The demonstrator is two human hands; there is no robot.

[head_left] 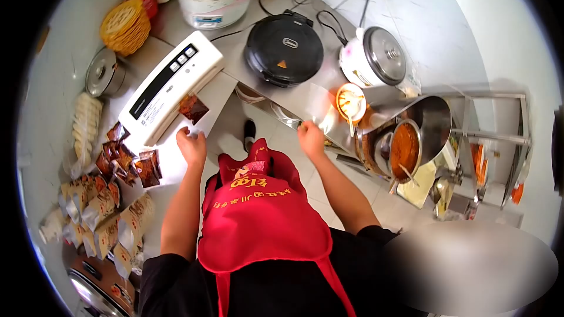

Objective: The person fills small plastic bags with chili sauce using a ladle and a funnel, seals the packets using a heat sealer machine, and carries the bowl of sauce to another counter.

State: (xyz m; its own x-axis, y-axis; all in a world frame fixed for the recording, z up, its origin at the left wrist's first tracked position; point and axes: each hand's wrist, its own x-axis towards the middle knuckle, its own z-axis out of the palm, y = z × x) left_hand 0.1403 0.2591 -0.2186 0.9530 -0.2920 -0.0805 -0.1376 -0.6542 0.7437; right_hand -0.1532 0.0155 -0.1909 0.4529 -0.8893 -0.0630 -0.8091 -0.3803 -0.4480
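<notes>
My left hand (191, 147) is over the white surface at the left, its fingers curled in, just below a dark red sauce packet (192, 108). That packet lies against the front edge of a white vacuum sealer (170, 85). What the left fingers hold, if anything, is too small to make out. My right hand (311, 138) is closed near the front edge of the steel counter (235, 61), left of a bowl (351, 103) with a spoon in it; its contents are hidden. Several filled packets (126, 161) are piled left of my left hand.
A black round electric pan (284, 49), a white rice cooker (214, 0) and a lidded pot (382, 56) stand at the back. Paper pouches (100, 217) fill the lower left. At the right are a pot of red sauce (405, 147) and a metal rack (493, 135).
</notes>
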